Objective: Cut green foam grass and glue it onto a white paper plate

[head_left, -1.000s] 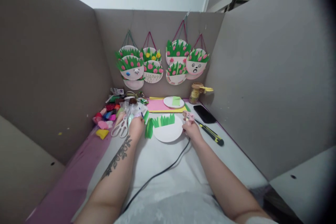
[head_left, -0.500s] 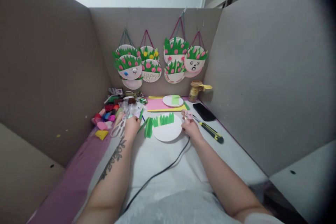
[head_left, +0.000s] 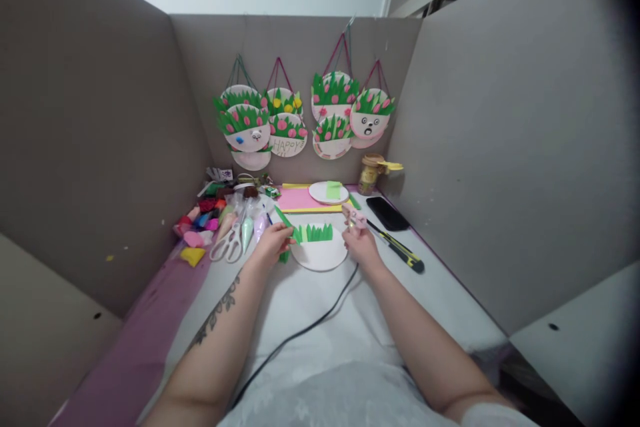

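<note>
The fingers of the left hand (head_left: 273, 243) pinch together on a long green leaf (head_left: 283, 216), thin like a strip. The leaf pokes up and away from those fingers. The fingers of the right hand (head_left: 364, 248) are wrapped around a pink glue gun (head_left: 356, 217), and its front sticks out past them. A black cord (head_left: 297, 335) runs from near the right hand toward the body.

The white plate (head_left: 320, 258) lies on the bench (head_left: 310, 300), between the left fingers and the right fingers. A row of green grass (head_left: 317, 233) goes across its far part. The leaf is near the plate's left edge, but the fingers hide some of it, so I can't say if they touch. More green strips (head_left: 285, 257) peek out just under the left fingers.

The leaf should be very light, thin and bendy, and easy to crease. A soft pinch near one end looks best. The plate should be light and a bit stiffer. It may slide, so its rim is a good place to hold. Scissors (head_left: 227, 248) lie left of the left fingers, and a cutter (head_left: 401, 252) lies right of the right fingers.
</note>
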A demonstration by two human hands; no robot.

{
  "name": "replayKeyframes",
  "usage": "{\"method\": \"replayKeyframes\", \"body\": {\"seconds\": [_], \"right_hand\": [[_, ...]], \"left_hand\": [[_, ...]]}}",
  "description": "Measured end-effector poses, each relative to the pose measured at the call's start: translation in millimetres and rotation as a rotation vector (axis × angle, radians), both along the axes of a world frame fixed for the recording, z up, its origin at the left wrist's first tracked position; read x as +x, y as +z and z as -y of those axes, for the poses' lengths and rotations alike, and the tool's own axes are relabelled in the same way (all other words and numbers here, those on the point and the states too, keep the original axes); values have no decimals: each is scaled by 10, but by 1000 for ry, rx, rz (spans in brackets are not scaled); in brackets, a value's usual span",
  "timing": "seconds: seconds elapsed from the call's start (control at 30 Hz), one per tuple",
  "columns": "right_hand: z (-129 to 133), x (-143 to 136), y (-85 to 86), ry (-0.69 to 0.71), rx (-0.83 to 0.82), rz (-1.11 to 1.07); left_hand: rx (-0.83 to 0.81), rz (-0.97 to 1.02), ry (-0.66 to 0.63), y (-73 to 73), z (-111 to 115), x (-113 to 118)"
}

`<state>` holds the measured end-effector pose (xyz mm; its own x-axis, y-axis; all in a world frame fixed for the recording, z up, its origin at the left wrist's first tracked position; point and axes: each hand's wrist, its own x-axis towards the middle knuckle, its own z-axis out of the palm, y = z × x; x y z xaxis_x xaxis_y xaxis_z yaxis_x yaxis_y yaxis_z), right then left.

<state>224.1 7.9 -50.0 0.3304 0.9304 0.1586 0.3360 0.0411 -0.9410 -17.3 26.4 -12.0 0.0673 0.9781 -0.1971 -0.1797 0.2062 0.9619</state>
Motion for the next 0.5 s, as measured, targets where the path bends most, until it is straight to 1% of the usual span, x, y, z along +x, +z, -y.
{"method": "replayKeyframes", "body": {"seconds": [0.1,0.27,0.33,0.43,0.5], "right_hand": [[75,-180,20,61,24,-174],[202,-374,76,190,117,-388],[230,-397,72,249,130,-416],[271,-410,48,331,77,-381],[315,-421,50,327,28,-308]], "left_hand": [[17,17,-8,8,46,78],[110,112,20,10,49,76],[119,188,30,16,40,59],[87,315,3,20,22,27],[39,381,-24,14,11,9]]}}
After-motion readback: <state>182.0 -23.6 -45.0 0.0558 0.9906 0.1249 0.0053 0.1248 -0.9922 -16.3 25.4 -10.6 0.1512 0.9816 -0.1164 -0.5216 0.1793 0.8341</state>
